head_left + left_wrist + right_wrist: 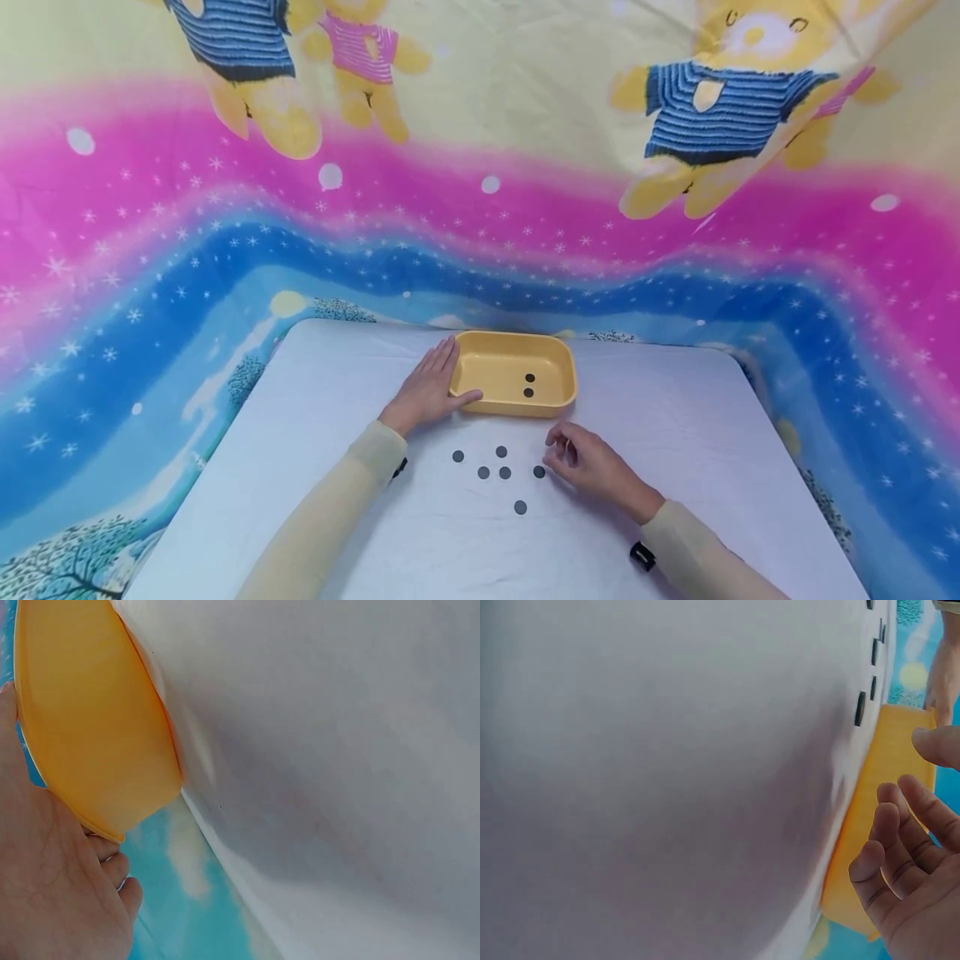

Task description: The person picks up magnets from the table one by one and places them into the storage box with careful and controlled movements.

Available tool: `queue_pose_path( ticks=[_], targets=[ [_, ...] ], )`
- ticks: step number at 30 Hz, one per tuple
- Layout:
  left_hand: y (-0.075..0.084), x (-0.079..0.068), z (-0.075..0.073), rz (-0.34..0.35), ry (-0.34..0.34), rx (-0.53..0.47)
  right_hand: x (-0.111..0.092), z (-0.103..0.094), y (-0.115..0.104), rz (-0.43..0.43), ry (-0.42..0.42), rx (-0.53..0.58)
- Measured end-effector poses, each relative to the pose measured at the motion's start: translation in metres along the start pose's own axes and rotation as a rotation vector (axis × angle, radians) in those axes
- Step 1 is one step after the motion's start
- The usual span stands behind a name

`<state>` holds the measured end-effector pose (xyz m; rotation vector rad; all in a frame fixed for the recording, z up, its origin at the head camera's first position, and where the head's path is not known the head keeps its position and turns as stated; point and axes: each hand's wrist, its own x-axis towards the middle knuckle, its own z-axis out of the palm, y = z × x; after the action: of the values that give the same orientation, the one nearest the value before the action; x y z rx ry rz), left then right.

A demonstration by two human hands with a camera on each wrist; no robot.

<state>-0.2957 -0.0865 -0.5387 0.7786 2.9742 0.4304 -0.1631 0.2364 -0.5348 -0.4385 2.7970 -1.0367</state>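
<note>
near the far edge of the white table, a yellow box holds two dark discs toward its right end. the left hand lies spread against the box's left end, thumb out along the near side. six more discs lie scattered in front. just beside the rightmost is the right hand, fingers loosely bent, thumb and forefinger parted; i can't tell if it touches the disc.
</note>
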Motion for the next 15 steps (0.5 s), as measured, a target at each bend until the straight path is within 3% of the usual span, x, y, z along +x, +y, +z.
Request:
queue_pose_path(
  ticks=[15],
  targets=[
    [0.0023,-0.0011,-0.0024,0.001,-0.010,-0.003,-0.0038,0.0101,0.0074,-0.018,-0.029,-0.006]
  ],
)
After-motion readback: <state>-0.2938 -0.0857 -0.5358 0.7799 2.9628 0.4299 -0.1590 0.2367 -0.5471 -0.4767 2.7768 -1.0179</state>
